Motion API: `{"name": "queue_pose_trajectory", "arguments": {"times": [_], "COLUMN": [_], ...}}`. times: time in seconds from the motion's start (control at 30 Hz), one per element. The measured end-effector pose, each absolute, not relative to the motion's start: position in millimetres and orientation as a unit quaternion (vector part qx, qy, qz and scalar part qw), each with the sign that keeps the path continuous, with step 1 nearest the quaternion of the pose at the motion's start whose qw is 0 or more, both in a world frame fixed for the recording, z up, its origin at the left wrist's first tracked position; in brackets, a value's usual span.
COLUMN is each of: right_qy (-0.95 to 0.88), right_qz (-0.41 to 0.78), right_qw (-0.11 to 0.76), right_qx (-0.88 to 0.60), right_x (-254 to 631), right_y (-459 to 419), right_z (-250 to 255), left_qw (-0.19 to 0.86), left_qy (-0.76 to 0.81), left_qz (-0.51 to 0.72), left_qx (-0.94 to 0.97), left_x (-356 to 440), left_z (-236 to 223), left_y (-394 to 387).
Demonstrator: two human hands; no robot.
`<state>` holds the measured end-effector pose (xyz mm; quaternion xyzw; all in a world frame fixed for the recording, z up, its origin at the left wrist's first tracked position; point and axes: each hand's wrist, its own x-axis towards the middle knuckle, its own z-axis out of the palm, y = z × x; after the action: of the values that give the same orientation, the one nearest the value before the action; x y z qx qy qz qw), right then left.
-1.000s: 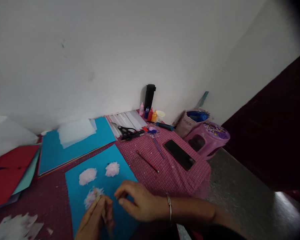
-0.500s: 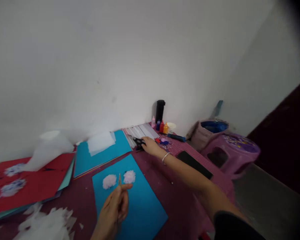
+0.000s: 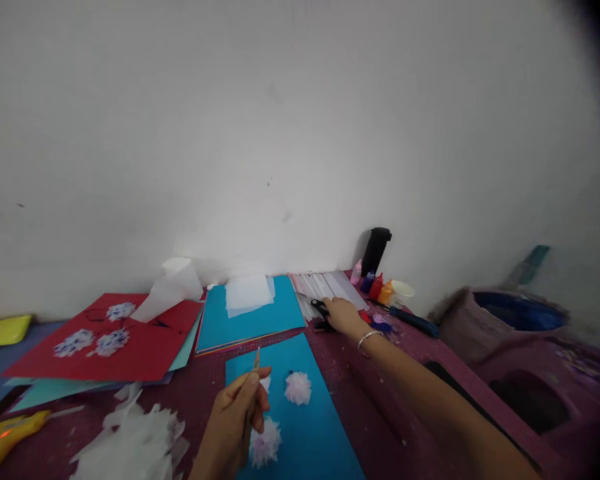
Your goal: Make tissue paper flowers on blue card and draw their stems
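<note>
- Right hand (image 3: 344,316) at black-handled scissors (image 3: 318,305) near the bench's (image 3: 195,400) back edge; fingers' grip I can't tell.
- Scissors look stiff, light: take the handles (image 3: 324,309).
- Left hand (image 3: 236,408) pinches a slim stick (image 3: 257,360).

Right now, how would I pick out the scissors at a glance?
Start at the far blue sheet stack. Pale strips lie just right of it; at their near side, by the person's right hand, are the scissors, set apart from the strips by a black looped handle.
</note>
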<state>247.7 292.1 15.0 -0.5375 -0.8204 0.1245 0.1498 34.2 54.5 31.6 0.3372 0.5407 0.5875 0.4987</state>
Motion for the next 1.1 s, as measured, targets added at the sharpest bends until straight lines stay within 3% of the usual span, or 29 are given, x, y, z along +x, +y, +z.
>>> {"name": "queue_pose_trajectory", "arguments": {"times": [0.23, 0.43, 0.7, 1.1], "right_qy": [-0.825, -0.841, -0.825, -0.898], "right_qz": [0.196, 0.342, 0.436, 0.289], "right_qw": [0.181, 0.309, 0.278, 0.193], "right_qx": [-0.499, -0.285, -0.226, -0.269], "right_x": [251.4, 221.2, 211.7, 233.3], "right_y": [287.3, 224.4, 197.4, 168.6], "right_z": [44.0, 50.8, 63.1, 58.7], "left_qw": [0.499, 0.459, 0.407, 0.449], "left_qy": [0.524, 0.545, 0.551, 0.632], "left_qz": [0.591, 0.605, 0.655, 0.504], "left_qx": [0.357, 0.356, 0.319, 0.381], "left_x": [34.8, 41.3, 31.6, 48.7], "left_z": [40.5, 55.5, 47.8, 34.7], "left_y": [81.9, 95.9, 88.5, 79.1]}}
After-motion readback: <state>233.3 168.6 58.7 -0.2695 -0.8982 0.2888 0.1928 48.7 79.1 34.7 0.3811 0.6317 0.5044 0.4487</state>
